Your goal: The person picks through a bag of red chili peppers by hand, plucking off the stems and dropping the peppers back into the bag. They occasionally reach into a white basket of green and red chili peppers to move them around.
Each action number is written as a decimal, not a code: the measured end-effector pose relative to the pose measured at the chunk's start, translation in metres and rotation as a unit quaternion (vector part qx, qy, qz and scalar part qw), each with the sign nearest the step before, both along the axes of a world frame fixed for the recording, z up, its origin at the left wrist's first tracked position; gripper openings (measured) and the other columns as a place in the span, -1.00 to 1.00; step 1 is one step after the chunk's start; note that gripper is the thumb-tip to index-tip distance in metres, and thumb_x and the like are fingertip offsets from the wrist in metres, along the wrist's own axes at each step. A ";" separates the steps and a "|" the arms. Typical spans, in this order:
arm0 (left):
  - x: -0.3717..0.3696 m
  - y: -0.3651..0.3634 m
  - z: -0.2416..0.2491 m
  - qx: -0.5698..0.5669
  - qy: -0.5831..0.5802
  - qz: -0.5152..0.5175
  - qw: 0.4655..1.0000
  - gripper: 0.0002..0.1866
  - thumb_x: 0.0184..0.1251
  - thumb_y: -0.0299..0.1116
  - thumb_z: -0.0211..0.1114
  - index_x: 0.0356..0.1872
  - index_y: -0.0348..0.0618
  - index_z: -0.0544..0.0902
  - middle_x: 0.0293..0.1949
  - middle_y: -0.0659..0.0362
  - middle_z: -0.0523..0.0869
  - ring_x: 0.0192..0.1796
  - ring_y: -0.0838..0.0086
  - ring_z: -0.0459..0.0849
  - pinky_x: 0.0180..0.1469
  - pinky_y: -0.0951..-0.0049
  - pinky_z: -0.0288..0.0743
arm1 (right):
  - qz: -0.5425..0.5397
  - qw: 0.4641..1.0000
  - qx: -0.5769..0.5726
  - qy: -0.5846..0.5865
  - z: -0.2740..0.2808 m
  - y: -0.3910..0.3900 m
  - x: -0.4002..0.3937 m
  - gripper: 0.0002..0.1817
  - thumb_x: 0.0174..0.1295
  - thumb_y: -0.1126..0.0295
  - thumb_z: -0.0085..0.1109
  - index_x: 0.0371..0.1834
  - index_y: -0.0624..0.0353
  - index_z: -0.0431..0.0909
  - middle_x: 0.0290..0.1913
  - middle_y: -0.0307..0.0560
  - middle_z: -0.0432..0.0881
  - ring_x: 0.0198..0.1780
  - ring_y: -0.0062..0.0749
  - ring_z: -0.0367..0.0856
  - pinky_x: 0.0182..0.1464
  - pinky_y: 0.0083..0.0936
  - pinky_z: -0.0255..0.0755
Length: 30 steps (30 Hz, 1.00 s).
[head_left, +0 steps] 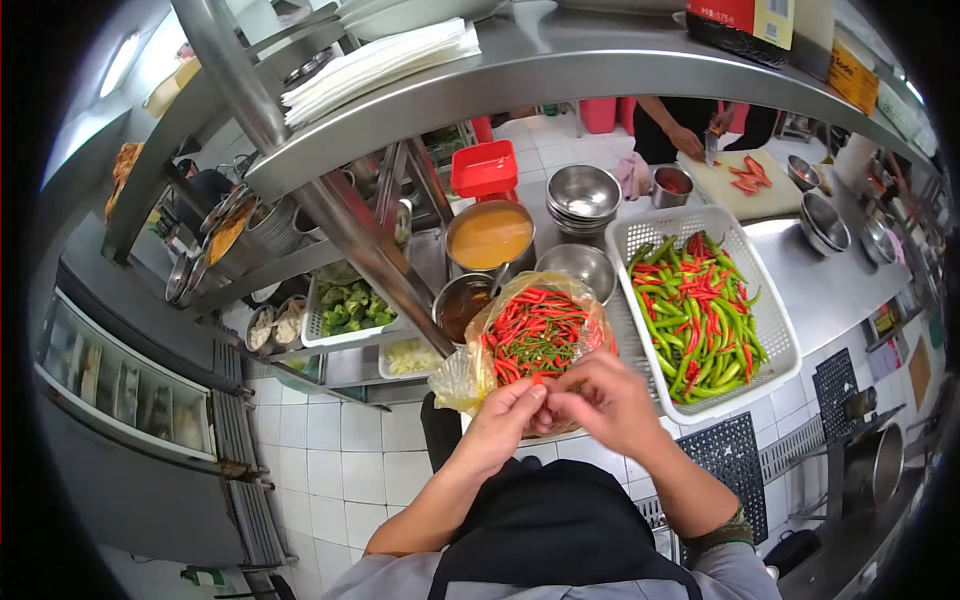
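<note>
My left hand pinches a small red chili, of which only the tip shows above the thumb. Close against it, my right hand has its fingers curled together and slightly blurred; what they hold, if anything, is hidden. Both hands are over the near edge of an open plastic bag full of small red chilies with green stems. To the right of the bag, a white perforated basket holds long green peppers mixed with red ones.
Behind the bag are a pot of orange liquid, a pot of dark liquid and stacked metal bowls. A steel post and overhead shelf frame the counter. Across it, another person's hand is at a cutting board.
</note>
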<state>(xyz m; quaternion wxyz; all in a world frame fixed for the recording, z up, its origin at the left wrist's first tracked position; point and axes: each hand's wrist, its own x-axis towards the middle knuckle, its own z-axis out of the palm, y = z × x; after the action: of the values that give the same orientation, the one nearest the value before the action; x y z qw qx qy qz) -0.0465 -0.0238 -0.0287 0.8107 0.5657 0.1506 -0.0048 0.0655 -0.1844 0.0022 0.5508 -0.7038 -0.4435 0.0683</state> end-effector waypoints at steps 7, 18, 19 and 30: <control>-0.014 0.004 0.019 0.085 0.008 -0.170 0.982 -0.66 0.64 -0.20 0.03 -0.27 -0.20 0.62 -0.38 0.31 0.60 -0.36 0.66 0.51 -0.25 0.62 0.45 | 0.203 0.917 0.019 0.342 -0.030 0.002 0.021 -0.93 0.36 0.53 0.25 -0.27 0.30 0.62 -0.32 -0.25 0.61 -0.31 -0.64 0.63 -0.27 -0.63 0.55; -0.021 -0.008 0.012 -0.048 0.071 -0.091 0.992 -0.83 0.62 -0.31 0.04 0.00 -0.15 0.51 -0.30 0.16 0.71 -0.30 0.51 0.71 -0.26 0.53 0.58 | -0.043 0.985 -0.094 -0.137 -0.016 0.035 0.020 -0.83 0.13 0.51 0.28 -0.20 0.21 0.64 -0.30 0.07 0.61 -0.26 0.03 0.65 -0.23 -0.17 0.51; -0.023 -0.009 0.011 -0.054 0.067 -0.089 0.992 -0.85 0.61 -0.33 0.04 -0.01 -0.14 0.51 -0.30 0.17 0.69 -0.29 0.52 0.70 -0.25 0.53 0.57 | -0.044 0.981 -0.122 -0.146 -0.016 0.038 0.022 -0.84 0.14 0.48 0.27 -0.19 0.21 0.64 -0.29 0.07 0.62 -0.25 0.02 0.65 -0.22 -0.16 0.51; -0.040 0.001 0.012 -0.086 0.050 -0.022 0.995 -0.90 0.60 -0.35 0.07 -0.13 -0.12 0.48 -0.49 0.39 0.33 -0.48 0.67 0.29 -0.39 0.60 0.27 | 0.034 0.953 -0.205 -0.222 -0.038 0.108 0.022 -0.80 0.20 0.28 0.21 -0.23 0.16 0.67 -0.24 0.08 0.62 -0.23 0.02 0.68 -0.18 -0.11 0.55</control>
<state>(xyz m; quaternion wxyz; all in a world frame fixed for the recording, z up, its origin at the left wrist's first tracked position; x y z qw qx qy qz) -0.0861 -0.0224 -0.0172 0.8476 0.4960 0.1774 -0.0634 0.0872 -0.0760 -0.0358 0.2795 -0.7837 -0.5545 0.0183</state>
